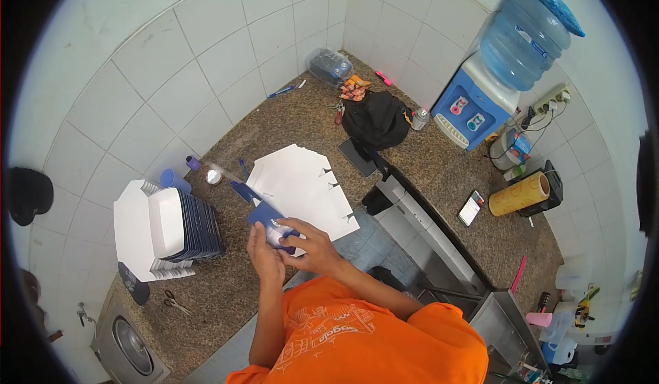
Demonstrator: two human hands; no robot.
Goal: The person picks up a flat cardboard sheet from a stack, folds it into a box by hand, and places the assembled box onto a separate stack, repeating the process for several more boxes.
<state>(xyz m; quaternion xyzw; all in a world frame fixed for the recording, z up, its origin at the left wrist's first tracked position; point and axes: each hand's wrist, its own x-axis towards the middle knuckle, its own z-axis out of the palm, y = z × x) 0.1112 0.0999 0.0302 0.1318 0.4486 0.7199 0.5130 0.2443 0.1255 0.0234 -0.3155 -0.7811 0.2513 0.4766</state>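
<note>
Both hands grip a blue folding carton [263, 214] with a narrow flap sticking up at its far end. My left hand [266, 256] has its fingers wrapped on the near left side of the carton. On the right side my right hand [312, 245] presses the carton with bent fingers, covering part of it. Beneath and beyond the carton lie flat white cardboard blanks [292, 178] with notched edges. To the left stands a stack of dark blue and white cardboard pieces [199, 226], with white blanks [134, 226] beside it.
Scissors [177, 303] lie near the sink [130, 346]. A blue cup [173, 179] stands behind the stack. Farther back on the granite counter [288, 120] are a black bag [377, 120], a dark phone [357, 157] and a water dispenser [473, 99]. A lit phone [471, 208] lies right, near a yellow roll [518, 195].
</note>
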